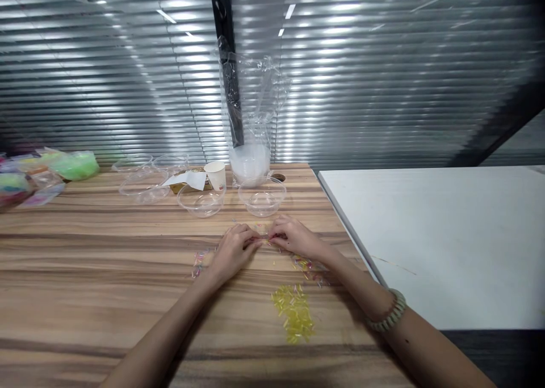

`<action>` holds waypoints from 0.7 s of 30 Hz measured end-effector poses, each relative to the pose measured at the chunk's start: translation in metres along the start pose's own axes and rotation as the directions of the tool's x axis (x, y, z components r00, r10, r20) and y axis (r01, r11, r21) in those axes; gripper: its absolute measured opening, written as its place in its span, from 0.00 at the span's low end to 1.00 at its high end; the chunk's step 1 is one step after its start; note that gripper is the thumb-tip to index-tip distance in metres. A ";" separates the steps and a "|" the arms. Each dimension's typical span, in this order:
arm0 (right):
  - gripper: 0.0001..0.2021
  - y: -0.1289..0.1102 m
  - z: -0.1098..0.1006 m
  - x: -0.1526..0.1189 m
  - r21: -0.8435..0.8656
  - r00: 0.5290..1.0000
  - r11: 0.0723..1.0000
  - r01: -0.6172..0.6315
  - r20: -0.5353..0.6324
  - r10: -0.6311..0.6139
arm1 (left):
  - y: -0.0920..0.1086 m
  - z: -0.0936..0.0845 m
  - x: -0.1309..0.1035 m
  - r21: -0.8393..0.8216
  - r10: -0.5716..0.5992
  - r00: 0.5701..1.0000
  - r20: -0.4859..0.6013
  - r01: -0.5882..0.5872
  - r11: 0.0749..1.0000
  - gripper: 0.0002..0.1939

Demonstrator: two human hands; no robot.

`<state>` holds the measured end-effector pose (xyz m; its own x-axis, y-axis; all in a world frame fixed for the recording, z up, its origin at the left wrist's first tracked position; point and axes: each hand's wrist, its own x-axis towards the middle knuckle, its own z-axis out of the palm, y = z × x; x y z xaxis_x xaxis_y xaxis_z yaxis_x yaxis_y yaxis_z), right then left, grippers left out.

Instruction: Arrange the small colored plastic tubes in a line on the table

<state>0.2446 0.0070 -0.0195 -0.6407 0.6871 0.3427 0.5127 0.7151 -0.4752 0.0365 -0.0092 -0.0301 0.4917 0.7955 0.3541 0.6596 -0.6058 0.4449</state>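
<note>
- Two hands, left hand (pixel 233 251) and right hand (pixel 293 236), fingertips pinched together mid-table on a tiny bead piece (pixel 266 239); exact hold too small to tell.
- Just near of them, yellow bead pile (pixel 294 314).
- Farther off, two clear bowls (pixel 261 198).

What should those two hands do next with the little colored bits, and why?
Probably carry the pinched bits to the near clear bowl. Both the left hand and right hand meet fingertip to fingertip over mixed pieces, while the yellow pile already lies sorted apart.
</note>
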 end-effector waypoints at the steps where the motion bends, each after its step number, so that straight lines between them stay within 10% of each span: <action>1: 0.05 0.000 0.000 0.000 0.003 1.000 1.000 0.000 -0.002 0.000 | 0.004 0.001 0.000 -0.002 0.016 1.000 0.008 -0.016 1.000 0.04; 21: 0.05 0.004 0.000 0.000 -0.014 1.000 1.000 0.019 0.001 -0.019 | 0.001 0.007 0.001 -0.017 -0.009 0.999 -0.031 0.008 1.000 0.03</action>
<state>0.2464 0.0097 -0.0218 -0.6505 0.6736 0.3510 0.5087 0.7295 -0.4573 0.0415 -0.0090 -0.0347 0.4680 0.7999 0.3757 0.6538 -0.5994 0.4619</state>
